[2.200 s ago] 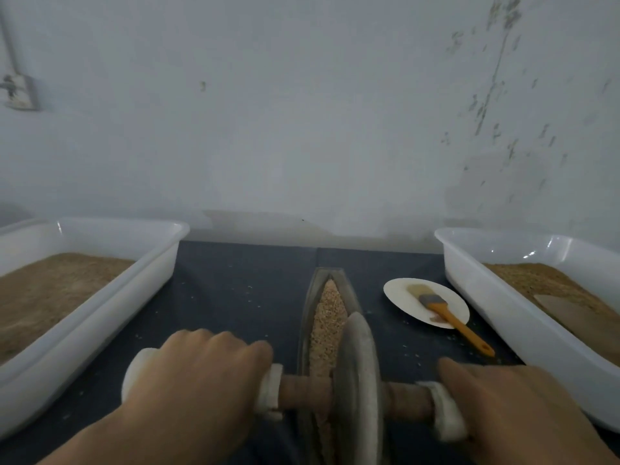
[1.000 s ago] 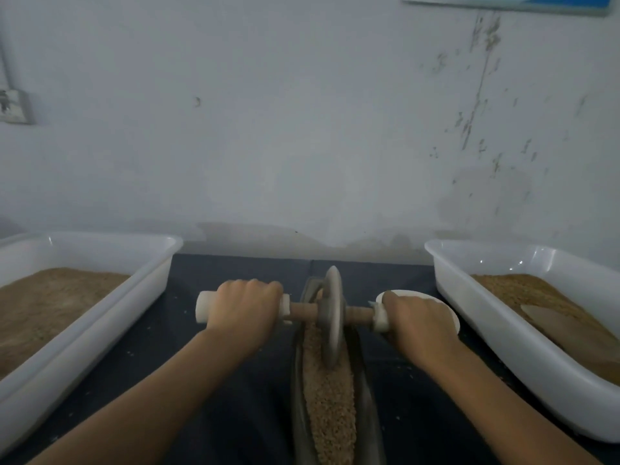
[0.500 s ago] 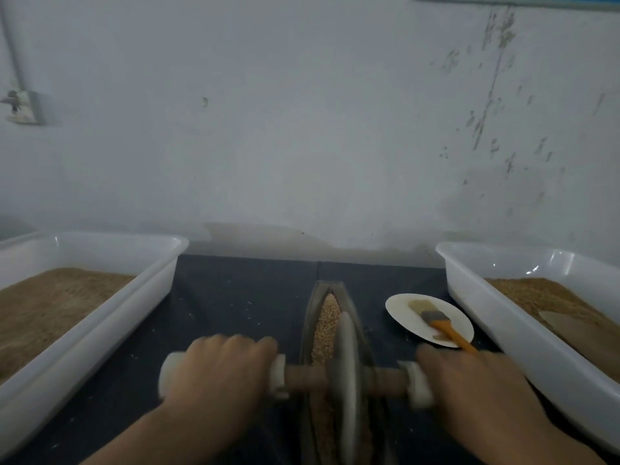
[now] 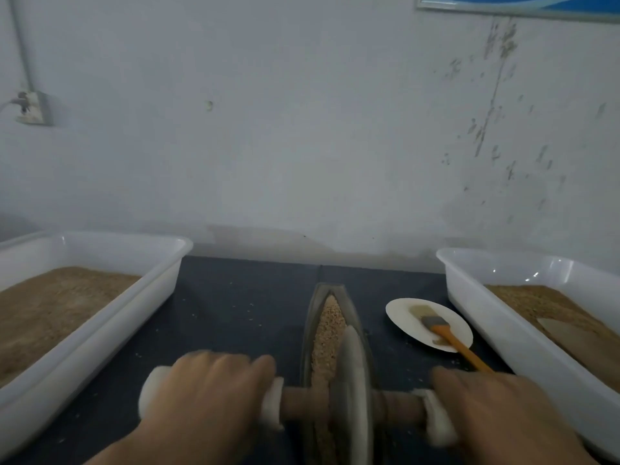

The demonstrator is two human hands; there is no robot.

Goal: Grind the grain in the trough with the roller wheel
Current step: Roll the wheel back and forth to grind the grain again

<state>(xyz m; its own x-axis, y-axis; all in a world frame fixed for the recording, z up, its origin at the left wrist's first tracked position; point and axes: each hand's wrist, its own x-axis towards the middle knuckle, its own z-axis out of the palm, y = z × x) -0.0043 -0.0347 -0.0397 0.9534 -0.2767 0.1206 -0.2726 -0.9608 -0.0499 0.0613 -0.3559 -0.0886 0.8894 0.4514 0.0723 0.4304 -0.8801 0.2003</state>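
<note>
A narrow boat-shaped metal trough (image 4: pixel 314 308) lies lengthwise on the dark table, filled with tan grain (image 4: pixel 330 325). A grey roller wheel (image 4: pixel 352 384) stands upright in the trough at its near end, on a brown wooden axle (image 4: pixel 302 402) with white-wrapped handles. My left hand (image 4: pixel 209 394) grips the left handle, fingers curled over it. My right hand (image 4: pixel 493 411) grips the right handle. Both hands are motion-blurred. The near part of the trough is hidden behind the wheel.
A white tub (image 4: pixel 100 317) of brown grain stands at the left, and another white tub (image 4: pixel 503 317) with grain and a flat scoop at the right. A white plate (image 4: pixel 402 313) with an orange-handled brush (image 4: pixel 453 340) lies right of the trough. A wall rises behind.
One second ago the wheel was at the trough's far end with my arms stretched out. Since then both hands have pulled it back toward me, to the near end.
</note>
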